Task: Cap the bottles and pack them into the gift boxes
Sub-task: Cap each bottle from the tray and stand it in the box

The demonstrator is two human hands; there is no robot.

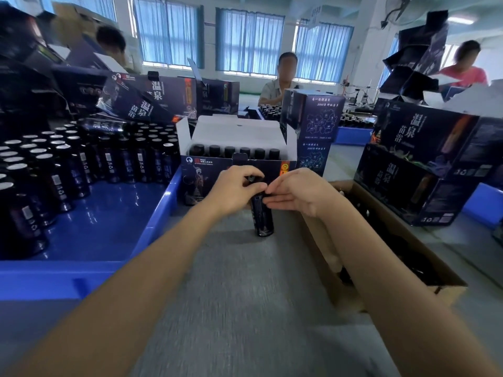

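A glossy, dark, cylindrical bottle [262, 216] is stood upright on the grey table [231, 268], just in front of the open printed-card gift box [201, 180]. Its top is gripped by the curled left hand [234, 189]. The right hand [299, 191] is laid against it, fingers straight. Silver-topped bottles [62, 164] are ranked left of the box.

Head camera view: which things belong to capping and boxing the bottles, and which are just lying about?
In the job: bottle between left hand and right hand; open gift box; blue tray of silver-topped bottles.
Lying about: closed gift boxes; wall fan; curtains.
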